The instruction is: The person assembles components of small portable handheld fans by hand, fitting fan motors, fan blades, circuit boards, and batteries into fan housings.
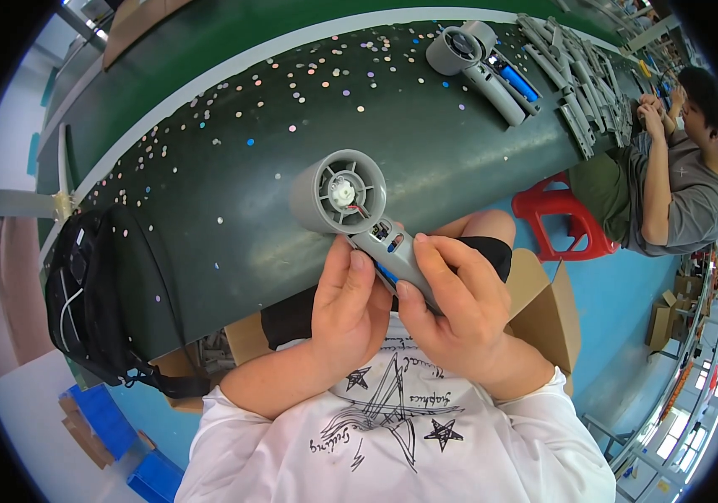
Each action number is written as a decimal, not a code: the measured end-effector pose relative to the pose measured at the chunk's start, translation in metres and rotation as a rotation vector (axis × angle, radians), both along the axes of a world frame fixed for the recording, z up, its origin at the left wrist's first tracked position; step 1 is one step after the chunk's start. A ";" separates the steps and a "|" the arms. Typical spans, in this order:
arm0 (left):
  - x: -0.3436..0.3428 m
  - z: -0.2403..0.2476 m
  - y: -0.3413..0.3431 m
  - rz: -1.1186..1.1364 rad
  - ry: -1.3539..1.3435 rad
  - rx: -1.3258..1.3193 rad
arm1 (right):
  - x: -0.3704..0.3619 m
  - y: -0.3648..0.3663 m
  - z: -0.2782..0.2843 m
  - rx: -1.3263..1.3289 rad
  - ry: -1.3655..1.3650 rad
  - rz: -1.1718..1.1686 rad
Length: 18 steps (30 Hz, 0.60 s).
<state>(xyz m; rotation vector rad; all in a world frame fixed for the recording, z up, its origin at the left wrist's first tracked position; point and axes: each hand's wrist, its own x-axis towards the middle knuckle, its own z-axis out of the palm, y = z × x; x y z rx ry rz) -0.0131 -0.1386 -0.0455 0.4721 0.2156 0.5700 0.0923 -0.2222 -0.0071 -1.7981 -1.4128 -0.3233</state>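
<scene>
A grey handheld fan [338,193] is held between my two hands, its round head tilted up and away from me. Inside the head ring are spokes and a white hub with thin wires. Its handle [401,261] has openings that show small electronic parts, and a strip of blue lies along the side. My left hand [349,298] pinches the handle near its neck. Around the lower handle and the grey cover on it, my right hand [460,302] closes with thumb and fingers.
More grey fan units [481,67] with a blue battery lie at the far table side, beside a pile of grey handle shells [581,80]. Small round stickers dot the dark table [241,184]. A black bag [95,293] sits left. A co-worker [669,168] sits right by a red stool [564,220].
</scene>
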 end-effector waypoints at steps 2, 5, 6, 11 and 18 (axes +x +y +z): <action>0.000 -0.001 0.000 -0.004 -0.004 0.002 | 0.000 0.000 -0.001 -0.001 0.002 0.005; -0.001 0.001 0.000 -0.014 0.035 0.015 | 0.000 -0.001 -0.001 -0.006 0.007 0.004; -0.001 0.002 0.000 -0.019 0.078 0.028 | 0.000 -0.001 -0.001 -0.005 0.008 0.004; 0.000 0.002 0.001 -0.023 0.091 0.016 | 0.000 -0.001 -0.001 -0.001 0.020 0.006; -0.001 0.005 0.001 -0.023 0.092 0.026 | 0.000 -0.001 0.000 -0.015 0.025 0.006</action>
